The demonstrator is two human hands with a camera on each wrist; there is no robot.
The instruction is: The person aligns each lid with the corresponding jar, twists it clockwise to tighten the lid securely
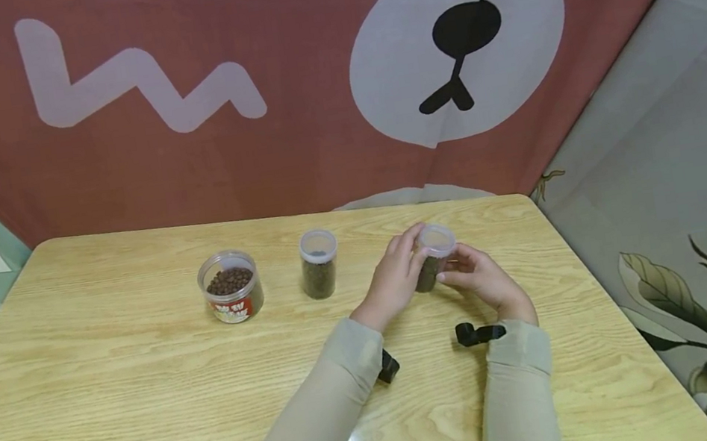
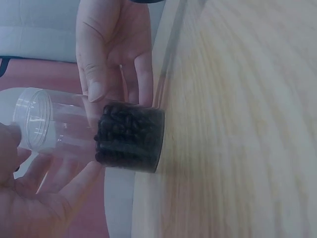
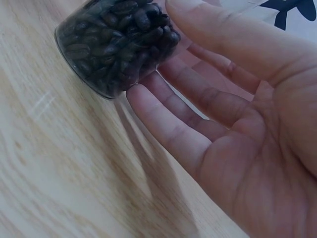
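A clear jar [image 1: 429,275] with a translucent top [image 1: 437,239] stands between both hands on the right part of the table. Dark coffee beans [image 3: 114,54] fill its lower part in the right wrist view. My left hand [image 1: 391,275] holds the jar near its top, fingers on the far side and thumb on the near side. Lower down, my right hand [image 1: 487,281] grips the body from the right with thumb and fingers. The left wrist view has the jar's base [image 2: 157,141] right at the wooden surface.
Left of the hands stands a similar clear jar [image 1: 319,278] with dark contents. Further left is a wider, lidless-looking tub [image 1: 233,309] of brown pellets with a red label. A red cloth [image 1: 291,161] hangs behind the table [image 1: 148,400], and a patterned grey cloth [image 1: 678,167] hangs at right.
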